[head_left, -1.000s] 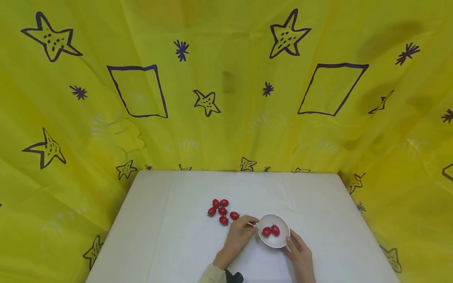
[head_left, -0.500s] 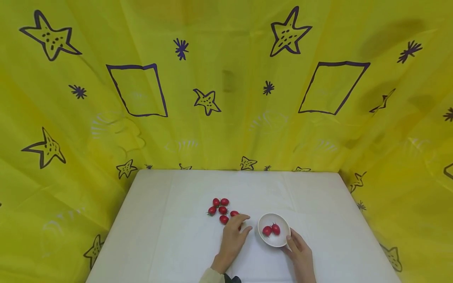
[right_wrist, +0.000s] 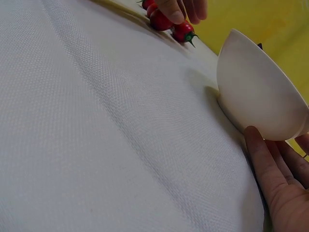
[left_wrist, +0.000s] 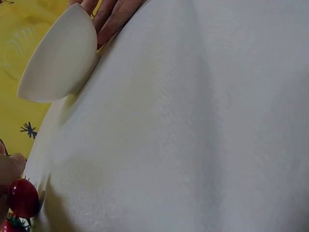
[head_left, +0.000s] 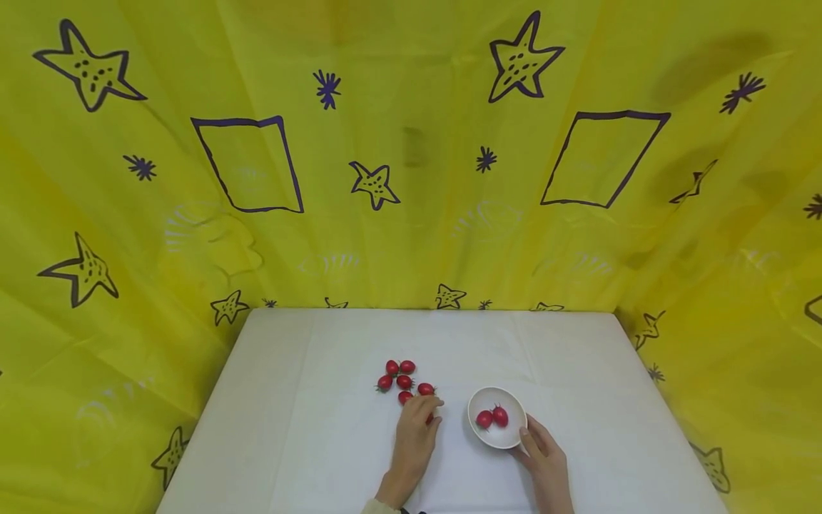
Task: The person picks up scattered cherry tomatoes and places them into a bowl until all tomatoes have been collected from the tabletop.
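Several red cherry tomatoes (head_left: 404,383) lie grouped on the white cloth left of the bowl. At the near side of this group my left hand (head_left: 413,432) curls its thumb and fingers round one cherry tomato (right_wrist: 160,20), which is partly covered by them. In the left wrist view a cherry tomato (left_wrist: 23,198) sits against the fingers at the lower left edge. My right hand (head_left: 544,460) grips the right side of a small white bowl (head_left: 474,433), thumb at the rim and fingers beneath. Two cherry tomatoes (head_left: 491,417) are in the bowl, touching each other.
A white cloth covers the table (head_left: 308,421). Yellow curtains (head_left: 411,235) with dark star drawings stand behind the table and along both sides. A gap of bare cloth separates the left hand from the bowl.
My left hand has left the bowl's rim and moved left to the cherry tomatoes, its fingers drawing closer together. The right hand and bowl stay almost in place.
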### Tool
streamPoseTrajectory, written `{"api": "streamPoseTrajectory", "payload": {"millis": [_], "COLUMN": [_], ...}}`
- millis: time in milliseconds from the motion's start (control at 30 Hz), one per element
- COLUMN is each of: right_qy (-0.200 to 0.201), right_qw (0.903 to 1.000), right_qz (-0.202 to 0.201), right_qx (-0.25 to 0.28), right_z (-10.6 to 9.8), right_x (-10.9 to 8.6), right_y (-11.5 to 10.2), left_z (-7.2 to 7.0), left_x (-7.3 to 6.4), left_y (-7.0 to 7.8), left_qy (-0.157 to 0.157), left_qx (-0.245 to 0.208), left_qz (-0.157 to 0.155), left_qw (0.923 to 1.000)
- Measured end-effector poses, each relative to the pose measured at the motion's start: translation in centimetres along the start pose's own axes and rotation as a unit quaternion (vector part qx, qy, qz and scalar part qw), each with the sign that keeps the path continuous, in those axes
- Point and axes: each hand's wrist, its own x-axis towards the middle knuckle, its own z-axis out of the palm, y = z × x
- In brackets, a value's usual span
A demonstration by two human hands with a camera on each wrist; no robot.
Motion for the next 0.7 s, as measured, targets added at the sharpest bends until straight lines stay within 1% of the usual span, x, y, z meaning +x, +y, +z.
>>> {"api": "streamPoseTrajectory", "payload": {"millis": [100,233,333,467,533,600,700], "right_qy": [-0.001,-0.001,-0.004,-0.001,0.001,0.0,-0.005], "right_qw": [0.9999,0.9995,0.999,0.9996,0.9999,0.9999,0.9997], "right_qz": [-0.01,-0.029,-0.038,-0.026,-0.014,-0.007,0.006], "right_qx": [-0.001,0.014,0.023,0.013,-0.002,-0.01,-0.022], "right_z": [0.1,0.1,0.1,0.1,0.2,0.2,0.1], "right_x": [0.0,0.1,0.1,0.2,0.2,0.2,0.3], "right_y": [0.1,0.4,0.5,0.4,0.3,0.3,0.2], "left_z": [-0.4,-0.8,-0.9,-1.1,-1.2,-1.4,-1.7], "left_x": [-0.3,-0.7,-0.8,-0.9,-1.0,-1.1,-1.4], "left_y": [-0.1,-0.2,-0.5,-0.8,-0.9,-1.0,-1.0], "left_qy": [-0.005,-0.003,0.009,0.03,0.031,0.024,0.003], "left_qx": [0.006,0.009,0.013,0.022,0.026,0.031,0.036], "left_qz": [-0.009,-0.011,0.003,0.034,0.042,0.038,0.026], "left_qw": [0.9999,0.9999,0.9999,0.9987,0.9983,0.9985,0.999]}}
